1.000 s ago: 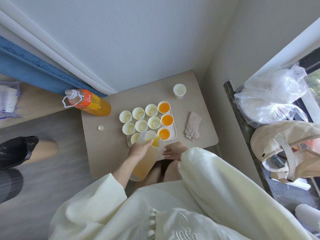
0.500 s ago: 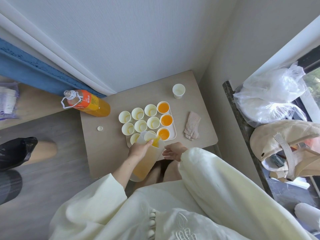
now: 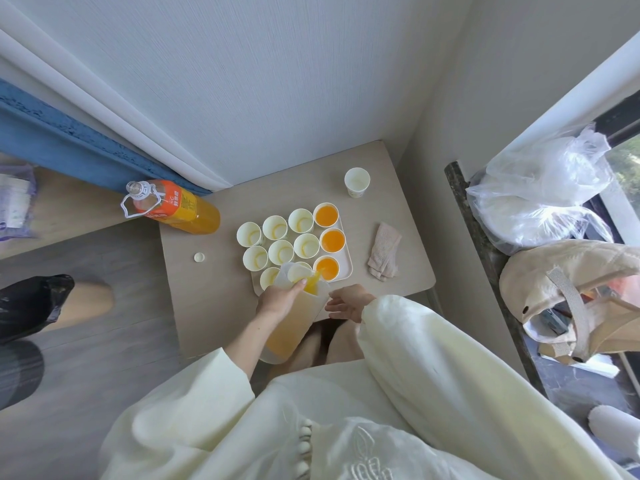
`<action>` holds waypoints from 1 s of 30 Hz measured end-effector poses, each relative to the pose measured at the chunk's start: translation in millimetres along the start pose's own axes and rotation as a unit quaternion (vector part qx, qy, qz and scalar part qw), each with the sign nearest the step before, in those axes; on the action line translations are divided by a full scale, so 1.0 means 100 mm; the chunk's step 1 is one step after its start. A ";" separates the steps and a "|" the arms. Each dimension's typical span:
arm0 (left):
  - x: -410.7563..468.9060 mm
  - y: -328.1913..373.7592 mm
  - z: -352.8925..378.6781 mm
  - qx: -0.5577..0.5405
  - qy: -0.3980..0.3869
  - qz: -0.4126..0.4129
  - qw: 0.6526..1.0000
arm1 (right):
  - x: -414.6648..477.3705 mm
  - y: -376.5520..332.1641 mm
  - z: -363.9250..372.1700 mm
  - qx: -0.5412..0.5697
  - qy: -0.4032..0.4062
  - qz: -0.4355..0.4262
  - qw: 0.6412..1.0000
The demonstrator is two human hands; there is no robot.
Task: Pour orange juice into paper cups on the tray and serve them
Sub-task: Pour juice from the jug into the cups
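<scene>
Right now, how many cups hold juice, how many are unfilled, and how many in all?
Cups with juice, on the tray: 3
Unfilled cups on the tray: 7
Unfilled cup off the tray: 1
Total: 11, not counting any behind the jug

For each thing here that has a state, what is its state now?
pitcher: tilted, gripped by left hand, pouring
right hand: open, holds nothing
three right-column cups: hold juice
remaining cups: unfilled
lone cup: empty
bottle: uncapped, partly full
cap: off the bottle

Near edge of tray (image 3: 347,268), part of one cup (image 3: 268,277), behind pitcher (image 3: 292,327)
</scene>
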State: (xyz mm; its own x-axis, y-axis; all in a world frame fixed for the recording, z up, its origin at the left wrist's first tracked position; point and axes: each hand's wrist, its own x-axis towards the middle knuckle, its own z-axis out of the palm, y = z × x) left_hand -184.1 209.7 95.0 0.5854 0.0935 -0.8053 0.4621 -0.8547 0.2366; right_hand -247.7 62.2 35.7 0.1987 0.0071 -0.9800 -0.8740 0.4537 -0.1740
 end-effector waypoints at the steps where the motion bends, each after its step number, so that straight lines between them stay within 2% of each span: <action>1: 0.00 0.00 0.00 0.001 0.001 0.000 1.000 | 0.00 0.00 0.00 -0.001 0.000 0.001 1.000; 30: 0.04 0.00 -0.04 0.016 -0.007 0.004 1.000 | 0.13 0.01 -0.01 -0.050 0.013 -0.016 0.999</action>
State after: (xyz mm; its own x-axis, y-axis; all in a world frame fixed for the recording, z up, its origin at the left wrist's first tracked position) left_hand -179.1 211.8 93.6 0.5800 0.0795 -0.8107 0.4349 -0.8718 0.2256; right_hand -247.0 61.6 22.9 0.2165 -0.0288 -0.9759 -0.9079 0.3615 -0.2121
